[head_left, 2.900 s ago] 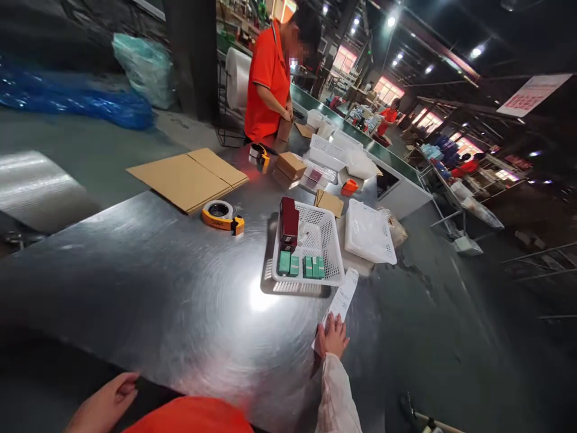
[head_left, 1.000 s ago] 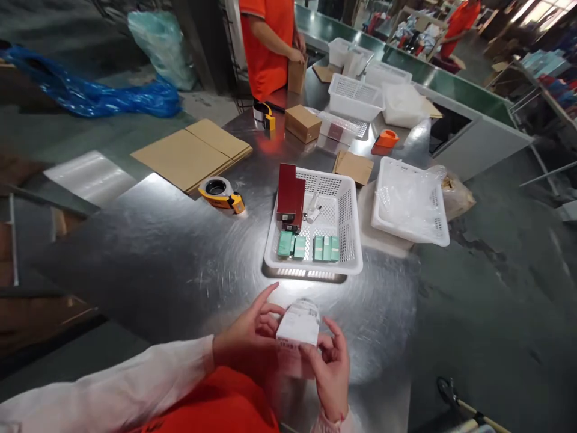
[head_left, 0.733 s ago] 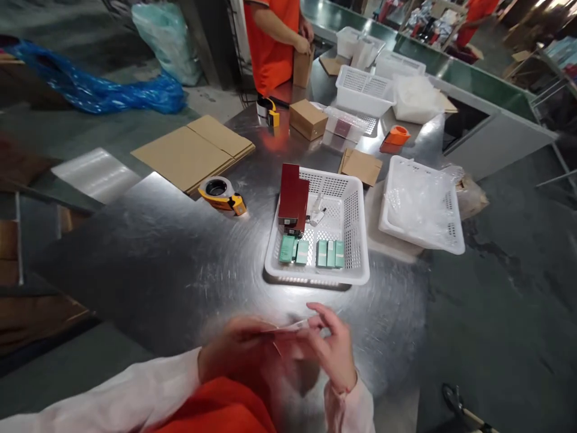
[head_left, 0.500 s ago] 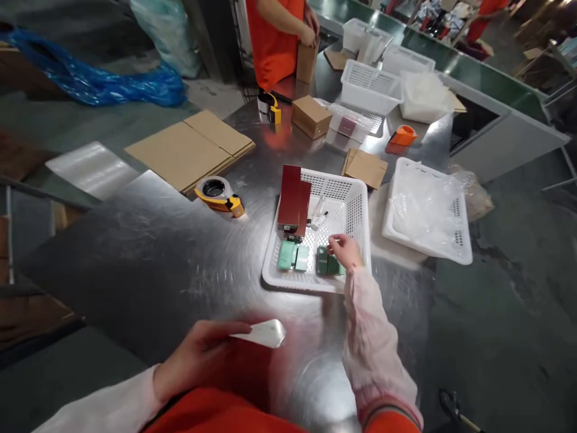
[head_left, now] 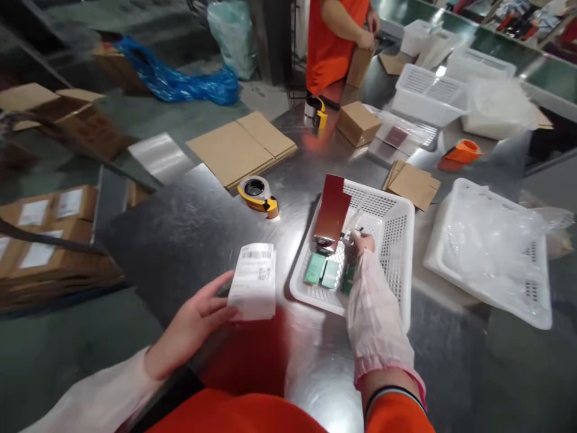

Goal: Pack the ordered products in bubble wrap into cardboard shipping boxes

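Fingers of the right hand (head_left: 364, 243) were bunched against small clear items (head_left: 354, 220) inside the white basket (head_left: 408, 276), right of centre; whether any was gripped could not be told. Immediately left, the dark red box (head_left: 332, 210) was seen, long axis running up the frame. Green boxes (head_left: 314, 269) were partly hidden by the sleeve (head_left: 376, 313). Printed paper (head_left: 252, 282) was pinched by the left hand (head_left: 192, 322), lower centre.

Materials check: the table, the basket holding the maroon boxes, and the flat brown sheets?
Table: metal, probably stainless steel; worn sheen, smeared glare, fine scratches.
Basket: likely molded plastic, white, smooth; regular perforations in its walls.
Flat brown sheets: look like cardboard, matte, with straight creases; whether corrugated, can't tell.
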A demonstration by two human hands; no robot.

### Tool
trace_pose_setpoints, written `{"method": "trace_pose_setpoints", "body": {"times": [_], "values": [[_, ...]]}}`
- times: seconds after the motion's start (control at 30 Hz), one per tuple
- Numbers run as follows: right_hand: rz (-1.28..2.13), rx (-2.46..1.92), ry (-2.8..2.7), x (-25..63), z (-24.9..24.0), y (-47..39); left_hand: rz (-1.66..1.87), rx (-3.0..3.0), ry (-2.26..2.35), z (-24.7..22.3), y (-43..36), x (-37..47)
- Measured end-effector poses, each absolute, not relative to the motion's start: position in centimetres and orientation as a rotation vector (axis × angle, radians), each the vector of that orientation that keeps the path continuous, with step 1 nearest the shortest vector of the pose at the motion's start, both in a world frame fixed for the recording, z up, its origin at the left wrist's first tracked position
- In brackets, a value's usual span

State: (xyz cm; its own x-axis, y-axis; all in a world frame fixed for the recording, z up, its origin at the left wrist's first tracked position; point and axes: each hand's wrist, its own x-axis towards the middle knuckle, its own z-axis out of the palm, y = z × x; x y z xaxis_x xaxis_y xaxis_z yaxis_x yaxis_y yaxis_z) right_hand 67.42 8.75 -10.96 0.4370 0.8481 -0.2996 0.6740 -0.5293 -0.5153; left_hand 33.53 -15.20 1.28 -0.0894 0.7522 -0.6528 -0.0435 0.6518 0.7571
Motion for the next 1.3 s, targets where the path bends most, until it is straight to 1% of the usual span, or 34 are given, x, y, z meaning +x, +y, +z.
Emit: {"method": "trace_pose_setpoints", "body": {"times": [0.17, 0.37, 0.63, 0.73, 0.8, 0.9, 0.93, 0.97, 1.0, 1.07, 1.17, 1.23, 1.3], "values": [[0.810, -2.462, -1.327, 66.3, -10.1, 8.4, 0.814, 0.676, 1.445, 1.1, -13.3, 34.2], [0.791, -2.507, -1.340, 65.8, -10.1, 8.4, 0.953, 0.526, 1.301, 1.5, -13.2, 34.4], [0.765, -2.419, -1.345, 65.3, -10.5, 6.9, 1.019, 0.468, 1.232, 1.2, -14.0, 33.6], [0.648, -2.386, -1.283, 65.1, -9.3, 6.9, 1.031, 0.468, 1.235, 1.2, -14.1, 33.5], [0.483, -2.329, -1.216, 64.8, -7.8, 6.6, 1.037, 0.468, 1.233, 1.2, -14.2, 33.5], [0.231, -2.148, -1.117, 63.2, -4.7, 4.3, 1.034, 0.467, 1.237, 1.4, -14.3, 33.6], [0.216, -2.049, -1.106, 62.2, -3.6, 2.8, 1.028, 0.466, 1.239, 1.5, -14.3, 33.7], [0.247, -1.959, -1.119, 61.0, -2.6, 1.0, 1.020, 0.464, 1.239, 1.5, -14.4, 33.8], [0.377, -1.795, -1.147, 59.6, -1.6, -0.9, 1.013, 0.463, 1.236, 1.6, -14.5, 33.9], [0.837, -1.529, -1.279, 56.5, -0.1, -5.1, 1.000, 0.468, 1.219, 1.7, -14.8, 34.1], [1.387, -1.384, -1.225, 52.7, 1.1, -9.9, 0.990, 0.512, 1.172, 1.8, -15.5, 34.2], [1.569, -1.314, -1.093, 51.4, 1.4, -11.7, 0.977, 0.546, 1.142, 1.8, -16.0, 34.1], [1.613, -1.282, -0.975, 51.0, 1.6, -12.8, 0.956, 0.573, 1.118, 1.8, -16.6, 33.8]]}}
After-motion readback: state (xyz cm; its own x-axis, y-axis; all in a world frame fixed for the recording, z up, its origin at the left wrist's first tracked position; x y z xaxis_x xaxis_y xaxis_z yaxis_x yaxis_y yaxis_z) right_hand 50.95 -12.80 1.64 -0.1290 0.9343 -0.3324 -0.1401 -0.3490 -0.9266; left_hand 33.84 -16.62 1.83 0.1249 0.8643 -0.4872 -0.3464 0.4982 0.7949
